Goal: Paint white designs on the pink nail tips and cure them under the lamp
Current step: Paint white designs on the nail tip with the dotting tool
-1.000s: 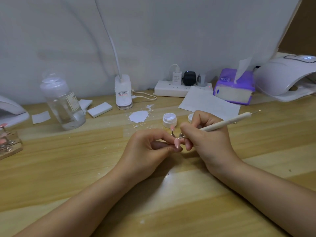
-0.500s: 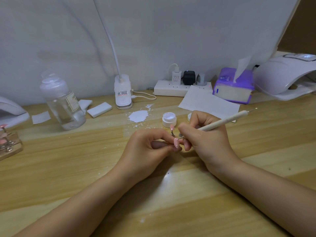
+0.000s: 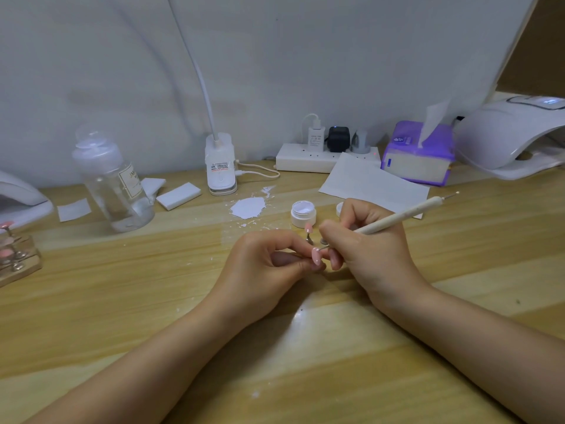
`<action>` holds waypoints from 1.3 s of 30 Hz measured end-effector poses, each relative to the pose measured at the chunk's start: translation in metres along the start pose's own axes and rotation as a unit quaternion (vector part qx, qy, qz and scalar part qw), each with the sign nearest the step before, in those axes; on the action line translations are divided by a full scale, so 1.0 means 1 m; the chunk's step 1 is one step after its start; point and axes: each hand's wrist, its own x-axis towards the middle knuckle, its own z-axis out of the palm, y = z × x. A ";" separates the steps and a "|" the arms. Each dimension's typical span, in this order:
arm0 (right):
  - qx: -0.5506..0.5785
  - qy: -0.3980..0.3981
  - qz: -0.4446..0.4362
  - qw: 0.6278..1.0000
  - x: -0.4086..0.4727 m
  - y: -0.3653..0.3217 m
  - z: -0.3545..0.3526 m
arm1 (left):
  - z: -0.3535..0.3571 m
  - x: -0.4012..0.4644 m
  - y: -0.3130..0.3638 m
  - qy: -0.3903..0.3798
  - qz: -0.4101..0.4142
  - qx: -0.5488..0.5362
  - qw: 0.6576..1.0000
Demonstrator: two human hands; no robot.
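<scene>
My left hand (image 3: pixel 269 264) pinches a pink nail tip (image 3: pixel 316 255) at the middle of the wooden desk. My right hand (image 3: pixel 367 246) grips a cream dotting pen (image 3: pixel 397 218) like a pencil, and its metal point touches the top of that tip. Just behind the fingers another pink nail tip (image 3: pixel 308 229) stands on a small metal stand. An open white jar of white gel (image 3: pixel 303 213) sits behind both hands. The white curing lamp (image 3: pixel 513 136) stands at the far right.
A wooden holder with several pink tips (image 3: pixel 15 258) sits at the left edge beside another white lamp (image 3: pixel 21 197). Behind are a clear bottle (image 3: pixel 116 191), desk-lamp base (image 3: pixel 220 166), white paint smear (image 3: pixel 247 207), power strip (image 3: pixel 308 157), paper sheet (image 3: pixel 373 182), purple tissue pack (image 3: pixel 419 154).
Both hands stay almost still; the pen has tilted slightly lower, its point working on the held tip.
</scene>
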 end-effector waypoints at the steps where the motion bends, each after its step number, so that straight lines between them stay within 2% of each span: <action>1: -0.002 0.001 0.000 1.000 0.000 0.000 0.000 | 0.000 0.000 0.000 0.000 -0.001 0.001 1.000; 39: -0.002 0.001 0.002 1.000 0.000 0.001 0.000 | -0.001 0.000 -0.001 0.000 -0.001 0.012 1.000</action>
